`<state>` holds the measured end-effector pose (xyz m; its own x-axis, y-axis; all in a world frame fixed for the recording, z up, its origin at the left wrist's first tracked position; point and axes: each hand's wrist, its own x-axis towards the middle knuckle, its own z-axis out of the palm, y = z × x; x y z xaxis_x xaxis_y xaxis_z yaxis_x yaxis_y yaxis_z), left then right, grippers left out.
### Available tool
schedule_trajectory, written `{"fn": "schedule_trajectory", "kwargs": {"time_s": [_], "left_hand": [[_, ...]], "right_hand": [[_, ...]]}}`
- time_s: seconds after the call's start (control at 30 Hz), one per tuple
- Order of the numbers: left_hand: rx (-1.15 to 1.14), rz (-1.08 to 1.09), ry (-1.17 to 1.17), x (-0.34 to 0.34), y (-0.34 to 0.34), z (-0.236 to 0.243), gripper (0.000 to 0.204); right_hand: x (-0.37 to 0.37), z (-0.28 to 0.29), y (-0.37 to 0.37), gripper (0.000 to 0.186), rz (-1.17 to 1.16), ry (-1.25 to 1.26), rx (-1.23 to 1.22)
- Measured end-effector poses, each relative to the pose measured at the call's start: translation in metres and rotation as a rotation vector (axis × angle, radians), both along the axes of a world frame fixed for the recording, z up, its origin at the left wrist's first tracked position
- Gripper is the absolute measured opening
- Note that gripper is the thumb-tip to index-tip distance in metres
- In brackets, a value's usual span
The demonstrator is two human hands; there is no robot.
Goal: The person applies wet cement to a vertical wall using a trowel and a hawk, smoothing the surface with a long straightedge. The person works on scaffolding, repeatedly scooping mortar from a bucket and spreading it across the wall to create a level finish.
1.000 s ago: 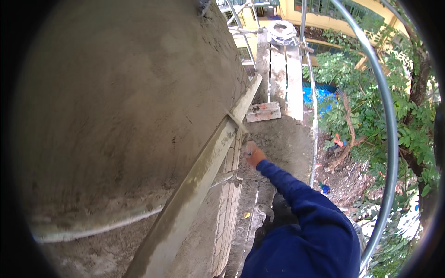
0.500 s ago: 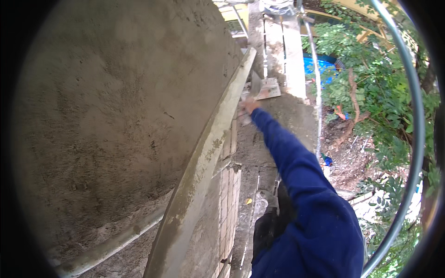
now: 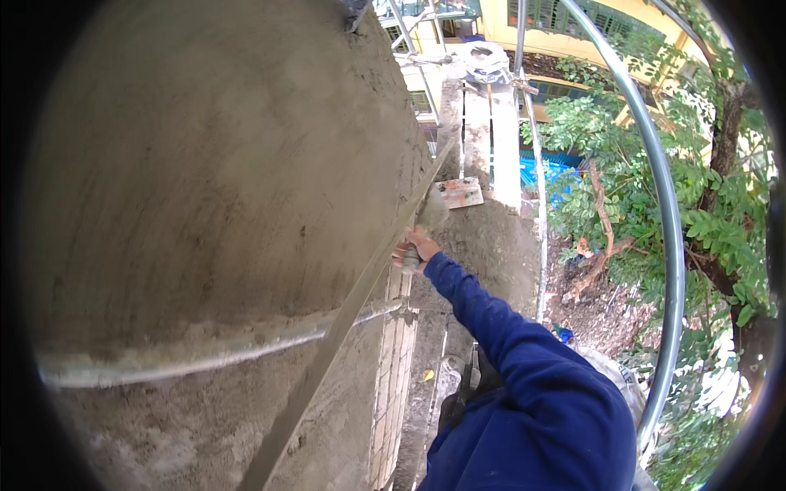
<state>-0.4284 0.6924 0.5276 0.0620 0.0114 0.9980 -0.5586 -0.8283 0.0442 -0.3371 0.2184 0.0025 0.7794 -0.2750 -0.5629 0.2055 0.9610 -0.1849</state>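
The head-worn fisheye looks down the sleeve [image 3: 512,331] toward the fingers [image 3: 401,252]

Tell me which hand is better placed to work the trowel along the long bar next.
Likely the right hand: it grips the trowel close beside the long bar. The left hand is out of view, so its reach cannot be judged.

Bright daylight floods the right side, bleaching the long pale wooden planks [image 3: 506,155] and glinting along the round silvery metal pipe [image 3: 667,204], while the broad grey-brown plastered wall [image 3: 205,180] lies in dim, even shade. Black fisheye vignetting closes in at the sides and corners, with lines bowing toward the rim. Blur smears the flat grey trowel blade [image 3: 433,211], and fine detail in the green tree leaves [image 3: 720,221] looks soft.
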Motion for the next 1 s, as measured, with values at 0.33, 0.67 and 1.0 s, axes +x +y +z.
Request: {"fn": "schedule_trajectory", "kwargs": {"time_s": [0.33, 0.67, 1.0], "left_hand": [[-0.589, -1.94, 0.503, 0.062, 0.036, -0.032, 0.069], [-0.544, -1.769, 0.265, 0.104, 0.069, -0.043, 0.065], [-0.55, -1.778, 0.269, 0.105, 0.083, -0.075, 0.055]], "right_hand": [[-0.191, 0.186, 0.135, 0.049, 0.466, 0.432, -1.312], [-0.236, 0.4, 0.299, 0.055, 0.434, -0.381, -2.088], [-0.259, 0.244, 0.24, 0.045, 0.567, 0.242, -2.015]]}}
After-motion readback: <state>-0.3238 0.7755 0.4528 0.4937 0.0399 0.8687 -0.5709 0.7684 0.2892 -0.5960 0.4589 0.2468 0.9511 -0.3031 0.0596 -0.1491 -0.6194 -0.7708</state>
